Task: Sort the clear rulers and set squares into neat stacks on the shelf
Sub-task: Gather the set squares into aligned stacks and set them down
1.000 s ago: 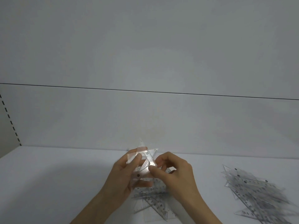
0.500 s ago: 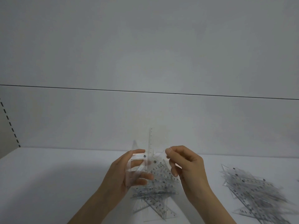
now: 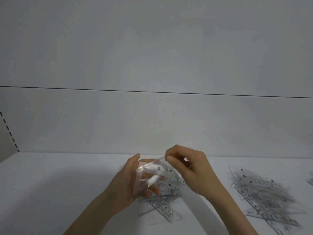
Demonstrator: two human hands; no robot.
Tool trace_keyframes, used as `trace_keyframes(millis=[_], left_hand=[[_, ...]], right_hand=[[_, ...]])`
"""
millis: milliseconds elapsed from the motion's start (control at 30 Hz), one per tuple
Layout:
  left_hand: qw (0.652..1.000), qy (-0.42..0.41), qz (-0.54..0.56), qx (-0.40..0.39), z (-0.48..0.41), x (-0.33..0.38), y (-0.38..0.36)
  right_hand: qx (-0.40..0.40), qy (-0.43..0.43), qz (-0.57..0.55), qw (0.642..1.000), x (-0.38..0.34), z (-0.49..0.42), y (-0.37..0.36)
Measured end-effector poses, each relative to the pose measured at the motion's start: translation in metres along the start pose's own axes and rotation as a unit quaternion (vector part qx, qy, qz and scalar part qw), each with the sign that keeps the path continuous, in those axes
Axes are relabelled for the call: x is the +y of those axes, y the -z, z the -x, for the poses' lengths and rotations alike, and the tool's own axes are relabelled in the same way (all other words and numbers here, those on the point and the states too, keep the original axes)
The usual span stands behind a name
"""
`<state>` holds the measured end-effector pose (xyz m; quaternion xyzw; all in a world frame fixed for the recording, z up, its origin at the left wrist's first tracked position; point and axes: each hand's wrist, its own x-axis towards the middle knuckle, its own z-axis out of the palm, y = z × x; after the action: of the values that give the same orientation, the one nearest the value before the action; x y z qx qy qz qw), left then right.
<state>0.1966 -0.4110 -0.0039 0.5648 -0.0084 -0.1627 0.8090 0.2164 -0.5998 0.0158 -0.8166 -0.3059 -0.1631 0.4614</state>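
Head view: the white shelf [image 3: 50,184] fills the lower part of the picture, and both hands meet over it near six o'clock.

The left hand [image 3: 125,182] stands with its palm turned towards three o'clock. Its thumb points up towards twelve o'clock and its fingers are curled round a held bundle [image 3: 147,174] of clear plastic pieces, which it grips above the shelf. The fingers show through the plastic. The bundle is blurred, so how many pieces it has, and whether they are rulers or set squares, cannot be told.

The right hand [image 3: 193,170] sits at three o'clock of the left hand. Its thumb and forefinger pinch the upper corner of the top piece [image 3: 157,161], at one o'clock of the bundle, and its other fingers are curled in.

Under the hands, towards six o'clock, a loose pile [image 3: 162,206] of clear rulers and set squares lies flat on the shelf. The pieces cross at odd angles, with printed numbers showing.

A second heap [image 3: 264,195] of the same clear pieces lies on the shelf at four o'clock of the frame, well apart from the hands. It is fanned out and untidy.

Behind it all rises a pale back panel [image 3: 152,124] with one dark seam [image 3: 152,91] running across it. At nine o'clock a slotted upright [image 3: 9,133] shows at the frame's edge.
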Motion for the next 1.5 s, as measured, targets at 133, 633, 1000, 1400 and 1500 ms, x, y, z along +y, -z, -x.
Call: trace_keyframes(millis=[133, 633, 1000, 1400, 1500], left_hand=[[0.999, 0.025, -0.007, -0.026, 0.001, -0.004, -0.001], [0.982, -0.057, 0.179, 0.037, -0.001, -0.005, -0.001], [0.980, -0.104, 0.157, 0.068, 0.002, 0.001, -0.004], [0.993, -0.078, 0.079, 0.037, 0.001, -0.004, -0.005], [0.998, -0.046, 0.044, 0.010, 0.001, -0.006, -0.011]], right_hand=[[-0.049, 0.036, 0.060, 0.996, -0.002, -0.006, -0.003], [0.039, -0.319, -0.487, 0.812, -0.023, 0.007, -0.022], [0.077, -0.327, -0.407, 0.849, -0.021, 0.010, -0.040], [0.148, 0.041, -0.035, 0.987, -0.010, 0.004, -0.031], [0.087, -0.005, -0.080, 0.993, -0.014, -0.001, -0.032]])
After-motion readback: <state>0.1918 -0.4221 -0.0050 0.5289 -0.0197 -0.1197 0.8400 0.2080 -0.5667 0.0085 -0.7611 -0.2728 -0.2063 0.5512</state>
